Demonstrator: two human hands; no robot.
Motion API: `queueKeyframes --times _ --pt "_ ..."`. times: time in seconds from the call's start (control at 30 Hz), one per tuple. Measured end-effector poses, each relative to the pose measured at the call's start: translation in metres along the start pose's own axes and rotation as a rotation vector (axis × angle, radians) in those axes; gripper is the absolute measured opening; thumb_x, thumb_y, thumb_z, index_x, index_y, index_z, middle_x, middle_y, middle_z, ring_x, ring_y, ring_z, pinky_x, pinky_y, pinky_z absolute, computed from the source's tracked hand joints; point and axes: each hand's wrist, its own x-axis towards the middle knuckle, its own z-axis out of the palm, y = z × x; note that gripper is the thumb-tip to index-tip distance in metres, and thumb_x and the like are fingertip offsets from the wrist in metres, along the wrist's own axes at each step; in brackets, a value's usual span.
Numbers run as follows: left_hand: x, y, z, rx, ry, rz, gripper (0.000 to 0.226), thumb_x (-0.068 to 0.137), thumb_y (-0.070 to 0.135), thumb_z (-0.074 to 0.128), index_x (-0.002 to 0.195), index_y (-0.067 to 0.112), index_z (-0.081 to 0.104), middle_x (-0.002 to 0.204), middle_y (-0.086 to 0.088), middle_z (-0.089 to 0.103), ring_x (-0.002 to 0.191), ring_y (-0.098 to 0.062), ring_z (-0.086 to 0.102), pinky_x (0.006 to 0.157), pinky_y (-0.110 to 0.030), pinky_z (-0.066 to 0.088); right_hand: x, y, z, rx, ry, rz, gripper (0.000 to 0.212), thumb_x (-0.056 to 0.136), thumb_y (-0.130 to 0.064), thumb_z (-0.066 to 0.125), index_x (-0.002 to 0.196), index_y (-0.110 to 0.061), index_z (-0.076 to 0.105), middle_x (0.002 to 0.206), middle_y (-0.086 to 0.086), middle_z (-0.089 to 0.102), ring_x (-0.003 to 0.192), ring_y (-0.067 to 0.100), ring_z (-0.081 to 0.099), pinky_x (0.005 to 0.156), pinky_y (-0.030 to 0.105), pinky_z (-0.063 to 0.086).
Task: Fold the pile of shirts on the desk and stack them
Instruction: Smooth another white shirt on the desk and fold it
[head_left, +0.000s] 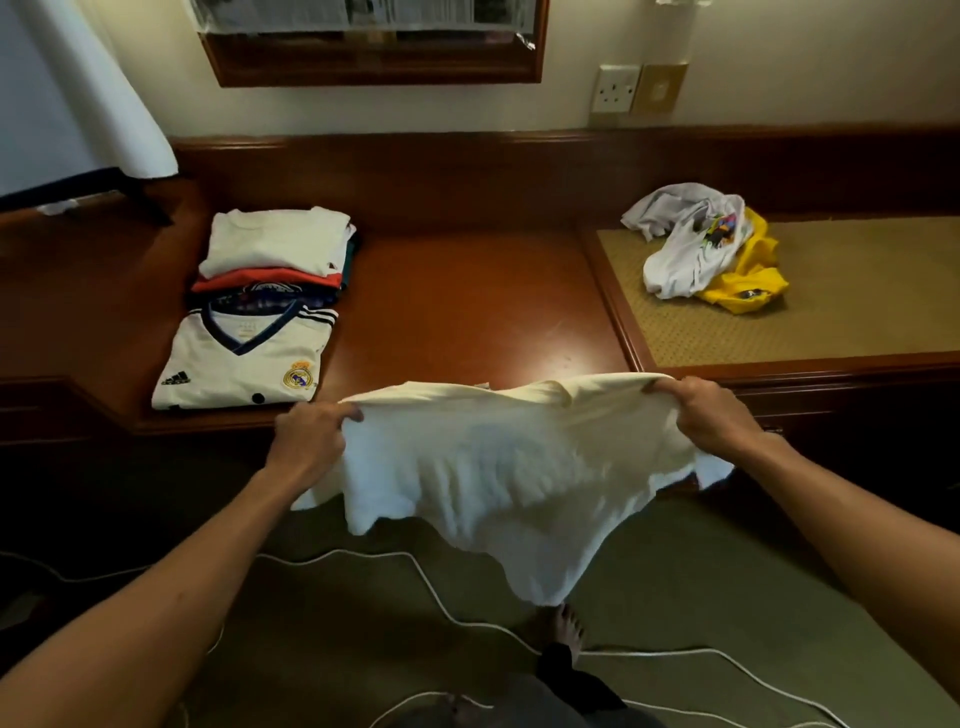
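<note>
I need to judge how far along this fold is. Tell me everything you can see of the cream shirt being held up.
The cream shirt is plain, soft-looking cloth with no print visible. It is unfolded and held spread in the air at the near edge of the desk, its top edge stretched between both hands. The left hand grips one upper corner, the right hand the other, fingers curled round bunched cloth. The body hangs down, rippled and uneven, its lowest point toward the floor. Its edges are blurred.
</note>
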Motion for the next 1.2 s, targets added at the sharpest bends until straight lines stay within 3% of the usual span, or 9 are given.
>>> queueKeyframes --times 0.13,0.27,0.4,0.67,0.77,0.9,1.0,1.07,1.2 --pt "0.018 0.010 -0.005 -0.346 0.096 -0.162 0.030 0.099 0.011 0.044 0.117 0.017 0.066 0.112 -0.010 0.067 0.094 -0.026 0.060 0.076 -0.034 0.047 0.013 -0.009 -0.014 -0.042 0.062 -0.010 0.053 0.094 -0.011 0.044 0.141 -0.038 0.041 0.110 0.016 0.063 0.092 0.036 0.061 0.072 0.044 0.052" --pt "0.030 -0.003 -0.015 -0.216 -0.019 -0.054 0.038 0.093 0.016 0.062 0.131 0.015 0.060 0.119 -0.013 0.062 0.111 -0.032 0.058 0.091 -0.040 0.047 0.024 -0.014 -0.040 -0.079 0.000 -0.084 0.064 0.089 -0.041 0.066 0.145 -0.038 0.035 0.109 0.016 0.064 0.090 0.032 0.062 0.074 0.040 0.052" --pt "0.044 -0.025 -0.042 0.002 0.027 -0.052 0.051 0.093 0.006 0.059 0.139 0.025 0.051 0.099 -0.013 0.051 0.090 -0.030 0.059 0.071 -0.035 0.049 0.042 -0.021 -0.060 -0.174 0.032 -0.101 0.080 0.082 -0.030 0.076 0.146 -0.043 0.030 0.114 0.014 0.063 0.090 0.030 0.063 0.076 0.043 0.055" --pt "0.119 -0.021 -0.168 -0.167 0.407 -0.095 0.064 0.093 0.011 0.056 0.146 0.041 0.037 0.124 -0.020 0.063 0.103 -0.042 0.061 0.083 -0.044 0.050 0.086 -0.053 -0.173 0.068 0.374 -0.052 0.062 0.090 -0.013 0.061 0.145 -0.035 0.042 0.133 0.013 0.058 0.118 0.034 0.055 0.091 0.036 0.044" --pt "0.133 -0.022 -0.198 -0.095 0.312 0.044 0.068 0.092 0.007 0.052 0.147 0.042 0.033 0.131 -0.016 0.061 0.110 -0.039 0.061 0.092 -0.045 0.050 0.094 -0.053 -0.199 -0.024 0.280 -0.047 0.066 0.087 -0.002 0.047 0.139 -0.043 0.048 0.137 0.005 0.055 0.122 0.028 0.054 0.095 0.035 0.047" --pt "0.132 -0.025 -0.209 0.031 0.118 0.244 0.076 0.082 -0.007 0.045 0.130 0.051 0.037 0.111 -0.002 0.061 0.095 -0.027 0.061 0.080 -0.042 0.051 0.096 -0.056 -0.211 -0.051 0.168 -0.012 0.084 0.087 -0.002 0.048 0.148 -0.054 0.020 0.137 0.006 0.054 0.112 0.026 0.057 0.075 0.032 0.049" --pt "0.127 -0.030 -0.199 0.270 0.011 0.355 0.051 0.080 -0.006 0.049 0.110 0.034 0.056 0.101 0.002 0.051 0.091 -0.023 0.056 0.076 -0.039 0.050 0.100 -0.044 -0.198 -0.110 0.173 -0.058 0.092 0.083 -0.013 0.050 0.139 -0.067 0.000 0.142 0.000 0.048 0.121 0.026 0.053 0.091 0.041 0.050" --pt "0.124 -0.035 -0.187 0.262 0.003 0.321 0.033 0.080 -0.006 0.054 0.094 0.021 0.067 0.102 -0.001 0.057 0.097 -0.025 0.058 0.076 -0.029 0.044 0.101 -0.035 -0.183 -0.145 0.155 -0.092 0.098 0.083 -0.010 0.050 0.138 -0.068 -0.007 0.131 0.006 0.054 0.111 0.029 0.059 0.090 0.045 0.052" --pt "0.120 -0.047 -0.158 0.102 0.111 0.109 0.049 0.084 -0.006 0.050 0.120 0.023 0.067 0.122 -0.011 0.064 0.110 -0.029 0.060 0.089 -0.036 0.049 0.081 -0.036 -0.163 -0.235 0.087 -0.053 0.099 0.089 -0.003 0.047 0.145 -0.056 -0.014 0.128 0.018 0.054 0.115 0.036 0.055 0.099 0.046 0.044"
